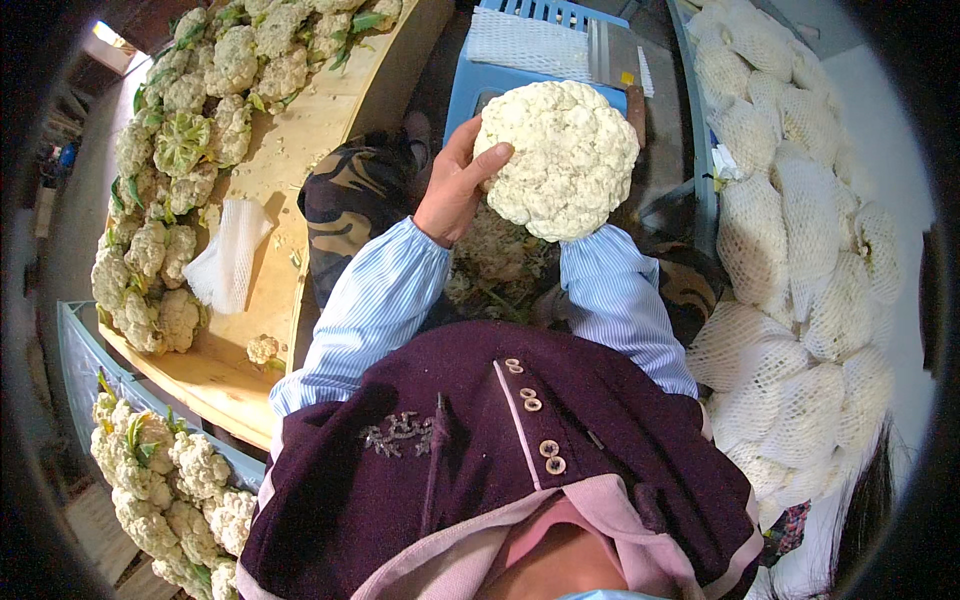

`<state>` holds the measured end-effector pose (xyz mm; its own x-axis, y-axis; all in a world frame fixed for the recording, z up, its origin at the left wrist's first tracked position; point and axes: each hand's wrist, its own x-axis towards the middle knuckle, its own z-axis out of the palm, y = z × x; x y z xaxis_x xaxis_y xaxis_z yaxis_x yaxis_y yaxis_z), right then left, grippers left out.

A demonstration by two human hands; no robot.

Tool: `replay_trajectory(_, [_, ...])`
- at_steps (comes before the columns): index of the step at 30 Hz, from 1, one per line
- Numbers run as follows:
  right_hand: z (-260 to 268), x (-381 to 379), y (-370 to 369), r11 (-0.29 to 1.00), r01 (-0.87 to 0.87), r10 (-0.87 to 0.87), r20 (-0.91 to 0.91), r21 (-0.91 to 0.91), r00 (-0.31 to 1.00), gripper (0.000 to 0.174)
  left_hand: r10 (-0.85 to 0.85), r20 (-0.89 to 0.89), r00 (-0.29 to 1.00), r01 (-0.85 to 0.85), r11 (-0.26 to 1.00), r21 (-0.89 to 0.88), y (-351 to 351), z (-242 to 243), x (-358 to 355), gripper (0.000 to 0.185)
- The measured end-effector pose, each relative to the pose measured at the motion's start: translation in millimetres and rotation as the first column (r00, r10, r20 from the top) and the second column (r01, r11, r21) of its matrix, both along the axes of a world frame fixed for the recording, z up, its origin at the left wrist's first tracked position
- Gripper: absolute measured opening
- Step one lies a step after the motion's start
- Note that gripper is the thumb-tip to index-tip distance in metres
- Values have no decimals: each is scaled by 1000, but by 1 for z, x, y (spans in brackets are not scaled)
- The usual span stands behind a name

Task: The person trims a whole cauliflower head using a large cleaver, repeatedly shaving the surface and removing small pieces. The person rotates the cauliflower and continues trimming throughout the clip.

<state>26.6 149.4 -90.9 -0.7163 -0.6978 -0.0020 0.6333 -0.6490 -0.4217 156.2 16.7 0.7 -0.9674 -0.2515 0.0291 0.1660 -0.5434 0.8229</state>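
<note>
A large white cauliflower head (pixel 559 161) is held up in front of me, over the near end of a blue plastic stool. My left hand (pixel 469 176) grips its left side, thumb on the florets. The right forearm, in a striped sleeve, reaches under the cauliflower, which hides my right hand. Behind it, white foam netting sleeves (pixel 529 46) lie flat on the blue stool (pixel 459 101), beside a grey flat piece with a small yellow mark (pixel 609 56). A brown handle-like piece (pixel 636 112) shows at the cauliflower's right edge.
Untrimmed cauliflowers (pixel 232 60) line a wooden table (pixel 255 176) at left, with a loose foam net (pixel 231 255) and a small floret (pixel 262 349). More cauliflowers (pixel 199 465) fill a crate at lower left. Net-wrapped cauliflowers (pixel 810 225) are heaped at right. Trimmings (pixel 495 262) lie below my arms.
</note>
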Motion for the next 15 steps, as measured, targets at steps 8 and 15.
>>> replay_trajectory(8, [0, -7, -4, 948, -171, 138, -138, -267, 981, 74, -11, 5, 1000, 11, 1000, 28, -2, -9, -2, 75])
replay_trajectory(15, [17, -2, 3, 995, -42, 35, -81, -88, 996, 73, -29, -26, 999, 31, 998, 61, -5, -20, -4, 73])
